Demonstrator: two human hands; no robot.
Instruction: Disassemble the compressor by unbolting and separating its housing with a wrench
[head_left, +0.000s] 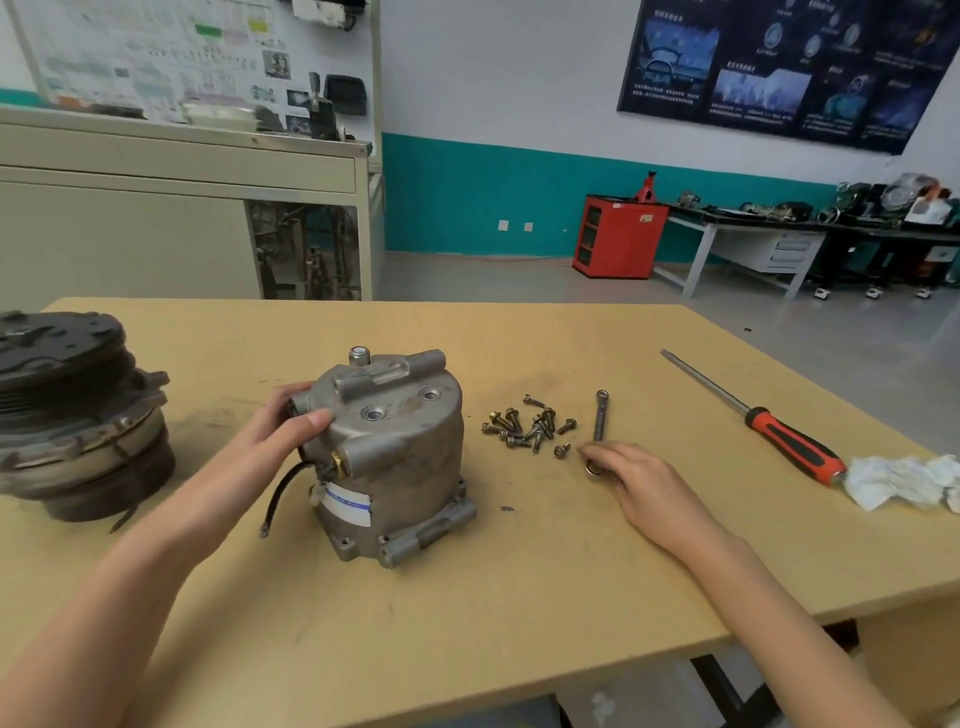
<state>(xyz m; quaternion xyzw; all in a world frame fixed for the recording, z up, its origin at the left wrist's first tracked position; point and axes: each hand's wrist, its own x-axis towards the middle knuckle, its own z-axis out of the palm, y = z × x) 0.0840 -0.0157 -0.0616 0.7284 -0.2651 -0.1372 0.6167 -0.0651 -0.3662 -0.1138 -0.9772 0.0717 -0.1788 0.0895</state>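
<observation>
Nearest, the left arm (130, 571) comes in from the bottom-left corner over the tan counter (467, 613). At the far left of the counter sits a dark, grimy clutch pulley (67, 410), apart from everything else. Next comes the left hand (291, 421), which grips the upper left edge of the compressor (400, 457): the thumb lies flat on its top face and the fingers wrap round a lug on the side. The grey compressor stands upright near the middle of the counter, with a black wire hanging from its left side and a white-and-blue label low on its front. Just to its right lies a loose heap of bolts (530, 428). Beside them the wrench (601, 418) lies flat, pointing away. The right hand (639, 483) rests on the counter, its fingertips curled over the wrench's near ring end. Further right lies a screwdriver (779, 441) with a red-and-black handle, its butt touching a crumpled white paper (898, 480).
</observation>
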